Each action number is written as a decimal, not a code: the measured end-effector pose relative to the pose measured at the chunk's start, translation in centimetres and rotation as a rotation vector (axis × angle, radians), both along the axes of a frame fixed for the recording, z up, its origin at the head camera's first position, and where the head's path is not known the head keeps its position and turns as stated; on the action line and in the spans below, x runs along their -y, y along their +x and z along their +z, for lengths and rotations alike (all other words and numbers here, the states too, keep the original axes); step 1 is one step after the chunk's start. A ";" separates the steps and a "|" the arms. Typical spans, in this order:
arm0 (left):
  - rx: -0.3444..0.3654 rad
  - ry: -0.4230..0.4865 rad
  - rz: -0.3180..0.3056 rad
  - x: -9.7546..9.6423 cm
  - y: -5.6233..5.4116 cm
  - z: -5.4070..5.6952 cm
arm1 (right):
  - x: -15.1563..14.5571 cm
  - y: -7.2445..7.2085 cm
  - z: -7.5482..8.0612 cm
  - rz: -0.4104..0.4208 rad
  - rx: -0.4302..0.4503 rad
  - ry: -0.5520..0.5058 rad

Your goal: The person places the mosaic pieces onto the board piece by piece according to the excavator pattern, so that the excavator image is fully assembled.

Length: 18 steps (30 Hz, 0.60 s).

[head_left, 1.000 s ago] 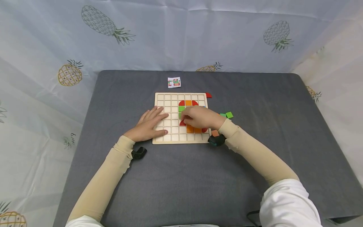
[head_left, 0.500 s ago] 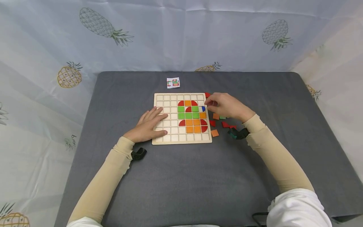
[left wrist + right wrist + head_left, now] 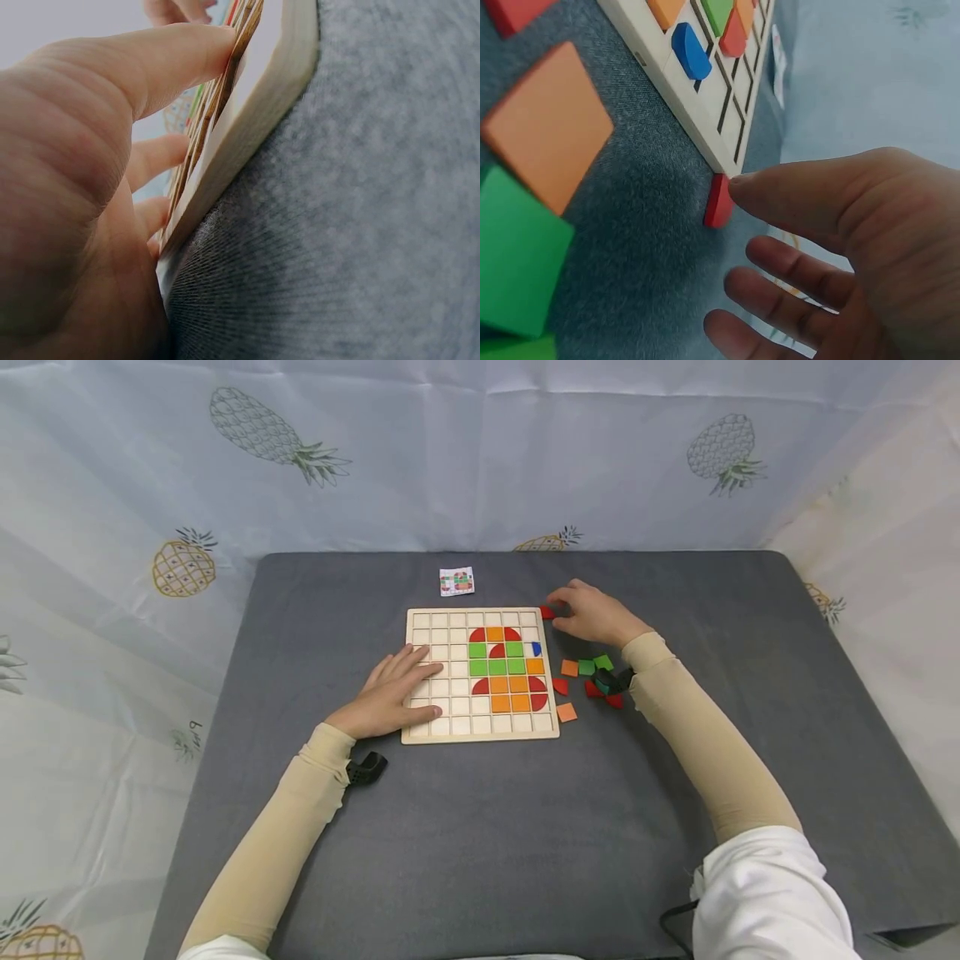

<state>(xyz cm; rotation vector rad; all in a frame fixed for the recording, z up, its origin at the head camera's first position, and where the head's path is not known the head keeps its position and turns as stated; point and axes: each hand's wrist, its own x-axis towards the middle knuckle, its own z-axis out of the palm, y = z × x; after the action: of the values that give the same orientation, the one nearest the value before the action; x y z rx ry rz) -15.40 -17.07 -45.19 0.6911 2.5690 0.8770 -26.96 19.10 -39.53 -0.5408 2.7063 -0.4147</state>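
Observation:
My left hand (image 3: 386, 693) rests with spread fingers on the left side of a wooden grid board (image 3: 480, 740). The left wrist view has its thumb (image 3: 172, 56) on the board's edge. Flat red, orange and green pieces, such as a green square (image 3: 497, 667), fill part of the grid's right half, with a blue rounded piece (image 3: 536, 649) near the right edge. Beyond the board's far right corner, my right hand (image 3: 592, 614) is beside a red rounded piece (image 3: 718, 201). Its thumb is close to that piece; whether they touch is unclear. The other fingers stand apart from it.
Loose orange (image 3: 567, 712), green (image 3: 603, 662) and red (image 3: 560, 686) pieces lie right of the board, some partly under the right wrist's black strap (image 3: 613, 682). A small printed card (image 3: 457, 582) lies behind the board. Pineapple-print cloth (image 3: 480, 468) hangs beyond the grey table (image 3: 480, 827).
My right hand has left the pieces in the grid, moving right off the board and then away from me to the red piece by the far corner. The left hand stays put.

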 end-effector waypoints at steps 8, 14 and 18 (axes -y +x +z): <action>-0.006 0.003 -0.006 -0.2 0.0 0.0 | 0.9 -1.3 -0.9 -0.009 0.015 0.070; -0.008 0.003 -0.010 -0.2 -0.1 0.0 | 1.0 -1.6 -1.2 -0.026 0.005 0.042; -0.006 0.002 -0.008 -0.2 -0.1 0.1 | 0.8 -1.7 -1.2 -0.031 0.016 -0.006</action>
<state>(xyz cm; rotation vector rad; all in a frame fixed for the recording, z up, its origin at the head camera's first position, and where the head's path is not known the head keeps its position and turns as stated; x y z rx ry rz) -15.46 -16.86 -45.05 0.7047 2.5694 0.8766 -28.71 18.26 -40.74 -0.4961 2.7015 -0.4338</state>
